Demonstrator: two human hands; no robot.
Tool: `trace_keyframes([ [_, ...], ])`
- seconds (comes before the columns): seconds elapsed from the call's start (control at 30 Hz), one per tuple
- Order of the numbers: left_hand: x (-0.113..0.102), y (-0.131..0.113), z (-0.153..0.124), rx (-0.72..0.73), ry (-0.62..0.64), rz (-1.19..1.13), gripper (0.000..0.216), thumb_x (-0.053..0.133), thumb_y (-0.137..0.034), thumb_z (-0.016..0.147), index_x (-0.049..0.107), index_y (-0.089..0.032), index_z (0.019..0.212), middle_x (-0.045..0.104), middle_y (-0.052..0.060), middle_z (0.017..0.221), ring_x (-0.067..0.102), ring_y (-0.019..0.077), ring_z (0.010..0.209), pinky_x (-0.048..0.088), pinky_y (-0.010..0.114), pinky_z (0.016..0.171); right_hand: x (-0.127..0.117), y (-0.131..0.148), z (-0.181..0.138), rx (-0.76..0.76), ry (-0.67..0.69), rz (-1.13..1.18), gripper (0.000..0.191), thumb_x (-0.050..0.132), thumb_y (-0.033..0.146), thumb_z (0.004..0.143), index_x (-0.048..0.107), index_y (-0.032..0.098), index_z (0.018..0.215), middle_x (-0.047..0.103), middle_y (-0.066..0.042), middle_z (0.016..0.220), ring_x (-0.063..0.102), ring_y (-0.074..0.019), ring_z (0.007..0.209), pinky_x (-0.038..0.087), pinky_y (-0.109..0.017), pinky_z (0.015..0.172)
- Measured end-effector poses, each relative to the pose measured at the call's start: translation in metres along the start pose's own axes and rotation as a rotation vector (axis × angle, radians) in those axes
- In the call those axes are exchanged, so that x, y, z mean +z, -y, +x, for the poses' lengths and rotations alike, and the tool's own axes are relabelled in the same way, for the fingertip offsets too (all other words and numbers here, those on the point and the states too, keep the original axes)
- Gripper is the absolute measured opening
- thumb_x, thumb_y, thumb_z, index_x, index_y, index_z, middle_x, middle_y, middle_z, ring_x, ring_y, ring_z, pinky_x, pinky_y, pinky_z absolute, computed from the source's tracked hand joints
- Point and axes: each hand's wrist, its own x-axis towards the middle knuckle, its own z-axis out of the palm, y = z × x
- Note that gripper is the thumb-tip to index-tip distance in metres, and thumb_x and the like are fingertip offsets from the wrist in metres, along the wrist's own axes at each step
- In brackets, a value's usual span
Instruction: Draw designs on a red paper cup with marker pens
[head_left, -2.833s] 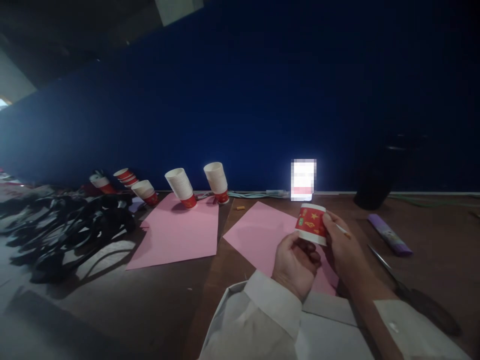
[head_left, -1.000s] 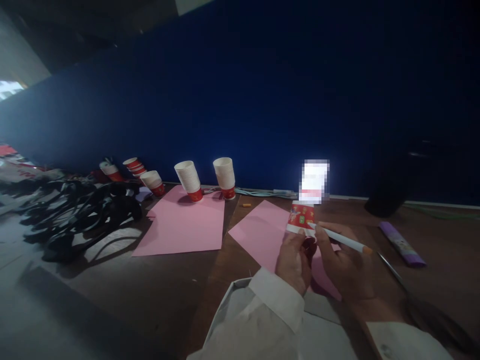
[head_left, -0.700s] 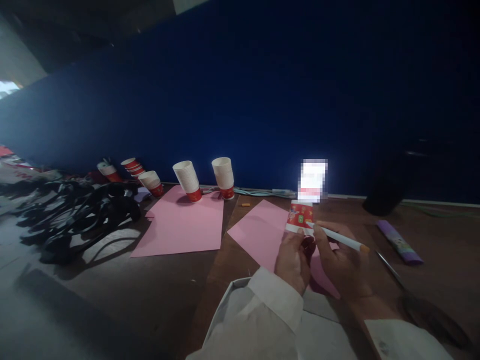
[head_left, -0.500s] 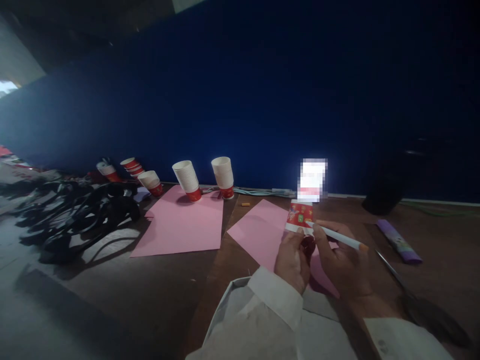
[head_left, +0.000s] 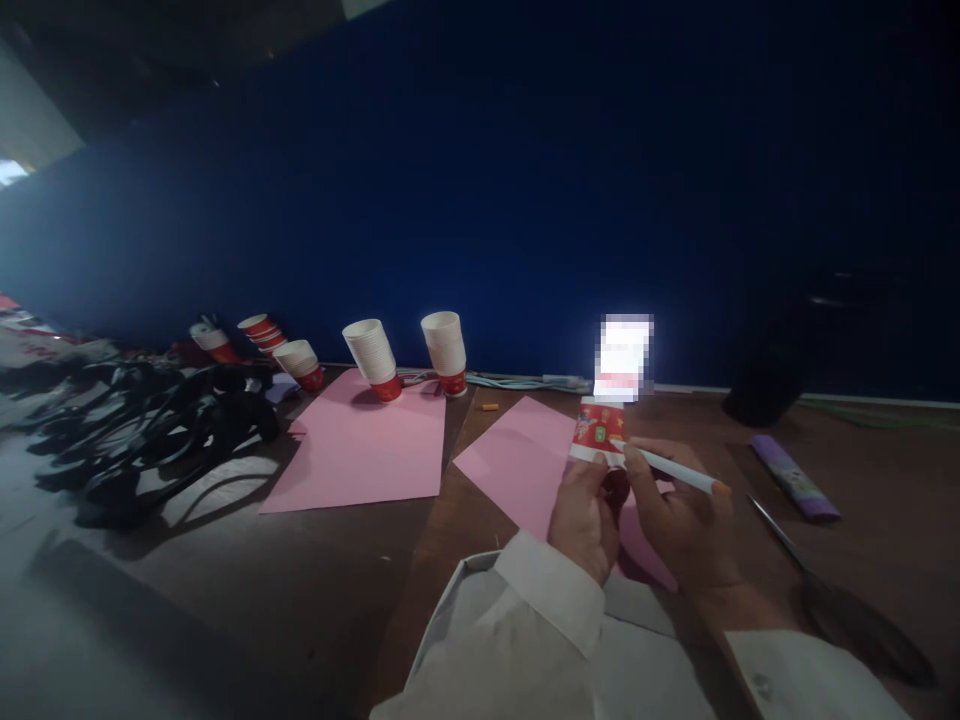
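Observation:
My left hand (head_left: 585, 525) is closed around a red paper cup (head_left: 600, 428) with white edges and small coloured pictures. Between the fingers of my right hand (head_left: 686, 515) is a white marker (head_left: 679, 470) with an orange end. Its tip points left at the cup's side and appears to touch it; any fresh mark there is too small to make out. Both hands are over a pink sheet of paper (head_left: 514, 455). Just behind the cup, a bright screen (head_left: 624, 355) is blurred into blocks.
Two stacks of paper cups (head_left: 371, 360) stand at the back near another pink sheet (head_left: 360, 450). A small orange cap (head_left: 489, 407) lies behind the sheets. Scissors (head_left: 847, 605) and a purple packet (head_left: 795, 478) lie at right. Black straps or cables (head_left: 172, 430) are heaped at left.
Almost nothing differs. The marker has shifted very slightly left and up, its tip still at the cup; the whole view has moved a touch.

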Motion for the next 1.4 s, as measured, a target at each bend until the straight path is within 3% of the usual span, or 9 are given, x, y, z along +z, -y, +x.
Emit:
trace_keyframes([
  [0.27, -0.0019, 0.0007, 0.0012, 0.007, -0.003, 0.007, 0.028, 0.076, -0.032, 0.072, 0.069, -0.017, 0.095, 0.069, 0.007, 0.092, 0.065, 0.0222, 0.097, 0.046, 0.036, 0.097, -0.0007, -0.0013, -0.0008, 0.017, 0.021, 0.0, 0.023, 0.059, 0.041, 0.094, 0.07, 0.02, 0.091, 0.072, -0.007, 0.086, 0.068, -0.018, 0.077, 0.054, -0.03, 0.072],
  [0.9, 0.0003, -0.001, -0.0023, 0.021, 0.017, 0.017, 0.031, 0.077, -0.034, 0.071, 0.069, -0.015, 0.094, 0.068, 0.008, 0.093, 0.065, 0.0225, 0.098, 0.046, 0.036, 0.098, -0.0018, -0.0008, -0.0009, -0.007, 0.044, -0.026, 0.016, 0.059, 0.036, 0.093, 0.068, 0.022, 0.091, 0.073, -0.006, 0.088, 0.069, -0.02, 0.079, 0.052, -0.032, 0.074],
  [1.13, -0.0019, 0.0005, -0.0002, 0.023, 0.005, 0.013, 0.033, 0.079, -0.035, 0.069, 0.068, -0.017, 0.094, 0.07, 0.008, 0.093, 0.065, 0.0249, 0.102, 0.045, 0.038, 0.1, -0.0009, 0.0018, 0.0, -0.021, 0.016, -0.032, 0.025, 0.056, 0.041, 0.094, 0.068, 0.019, 0.089, 0.072, -0.008, 0.086, 0.069, -0.0201, 0.079, 0.053, -0.032, 0.074],
  [1.4, -0.0018, 0.0003, -0.0005, 0.021, 0.003, -0.016, 0.027, 0.076, -0.031, 0.071, 0.068, -0.016, 0.092, 0.068, 0.007, 0.09, 0.065, 0.0227, 0.097, 0.044, 0.037, 0.1, -0.0009, -0.0018, -0.002, 0.008, 0.046, -0.011, 0.023, 0.059, 0.041, 0.094, 0.069, 0.021, 0.09, 0.073, -0.007, 0.088, 0.069, -0.019, 0.077, 0.053, -0.031, 0.072],
])
